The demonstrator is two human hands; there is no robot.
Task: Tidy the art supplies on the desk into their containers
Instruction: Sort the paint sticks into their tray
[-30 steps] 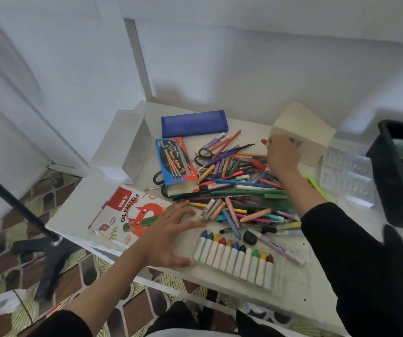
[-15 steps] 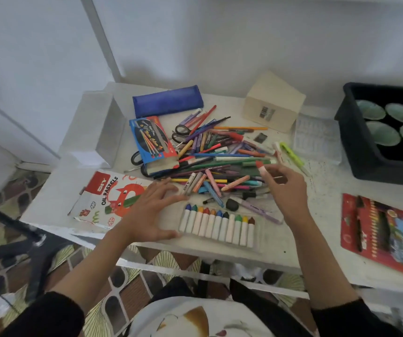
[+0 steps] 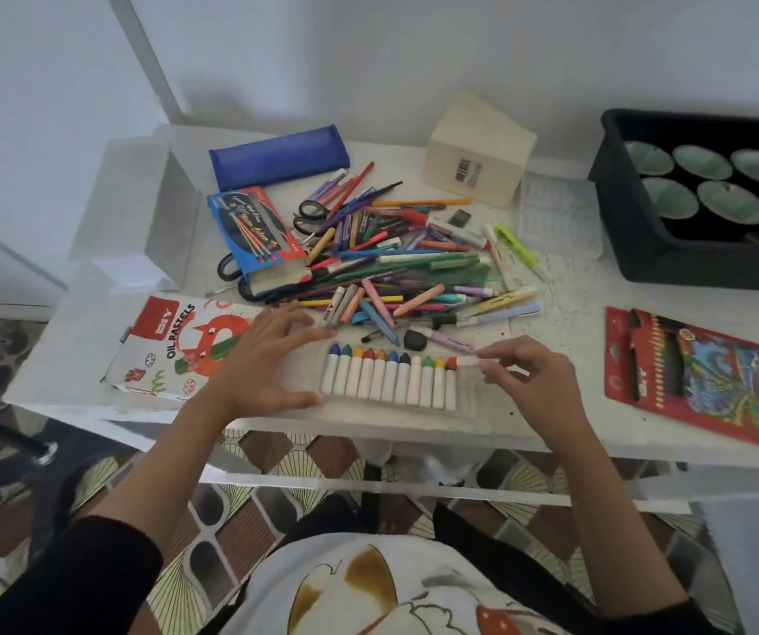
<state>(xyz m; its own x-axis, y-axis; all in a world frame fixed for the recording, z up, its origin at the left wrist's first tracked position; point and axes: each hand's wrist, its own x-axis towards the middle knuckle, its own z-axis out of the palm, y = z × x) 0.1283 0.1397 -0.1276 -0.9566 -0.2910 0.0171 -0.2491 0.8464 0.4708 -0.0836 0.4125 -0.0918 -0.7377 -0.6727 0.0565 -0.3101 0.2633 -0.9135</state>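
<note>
the left hand (image 3: 267, 364) lies spread flat, fingers touching the left end of the clear tray (image 3: 468, 407). the right hand (image 3: 528, 378) pinches a red-tipped pastel (image 3: 463, 362) at the tray's right end. white table (image 3: 547, 423), white wall, patterned tile floor. the tray holds a row of pastels. the oil pastels box (image 3: 162, 355) lies to its left and the pile of pens (image 3: 391, 258) behind it.
</note>
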